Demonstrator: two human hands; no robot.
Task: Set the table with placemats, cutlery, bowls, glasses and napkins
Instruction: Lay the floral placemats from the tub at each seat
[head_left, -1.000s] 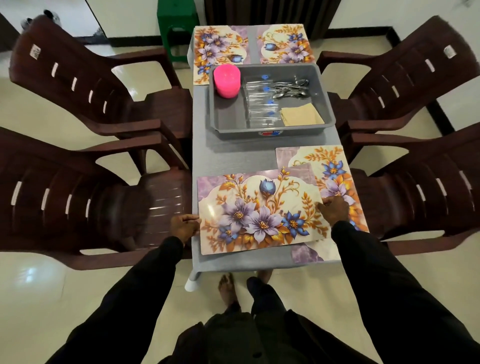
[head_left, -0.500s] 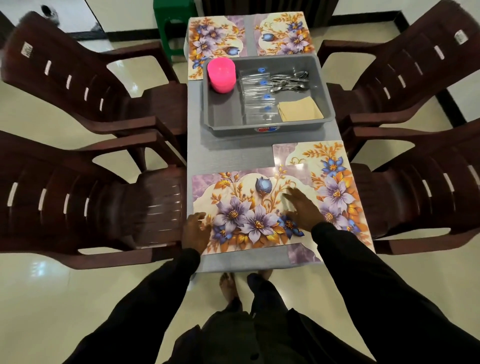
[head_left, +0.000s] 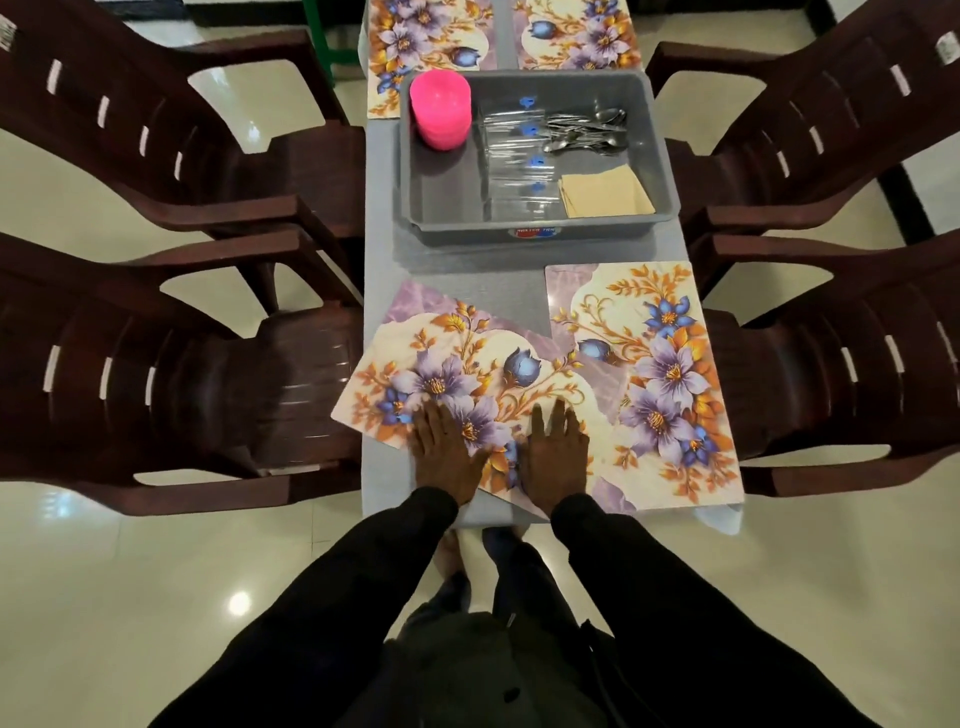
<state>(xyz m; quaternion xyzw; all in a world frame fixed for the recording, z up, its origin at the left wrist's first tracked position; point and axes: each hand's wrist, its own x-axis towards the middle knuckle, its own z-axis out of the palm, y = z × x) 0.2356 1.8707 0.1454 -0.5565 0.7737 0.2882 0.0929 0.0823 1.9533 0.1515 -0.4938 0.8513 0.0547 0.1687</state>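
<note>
A floral placemat (head_left: 457, 364) lies skewed on the near left of the grey table (head_left: 467, 260), its left corner over the table edge and its right side overlapping a second placemat (head_left: 660, 364). My left hand (head_left: 447, 447) and my right hand (head_left: 553, 452) press flat on the skewed mat, fingers straight. Two more placemats (head_left: 426, 36) (head_left: 576, 31) lie at the far end. A grey tub (head_left: 540, 234) holds stacked pink bowls (head_left: 440, 109), clear glasses (head_left: 514, 156), spoons (head_left: 587, 132) and tan napkins (head_left: 605, 192).
Dark brown plastic chairs stand close on both sides: two on the left (head_left: 171, 364) (head_left: 182, 130) and two on the right (head_left: 841, 353) (head_left: 810, 119). A green stool (head_left: 324, 47) stands beyond the table. The floor is glossy cream tile.
Both hands moved from the mat's side edges onto its top, side by side. The near-left mat has turned askew, with its left corner now past the table edge.
</note>
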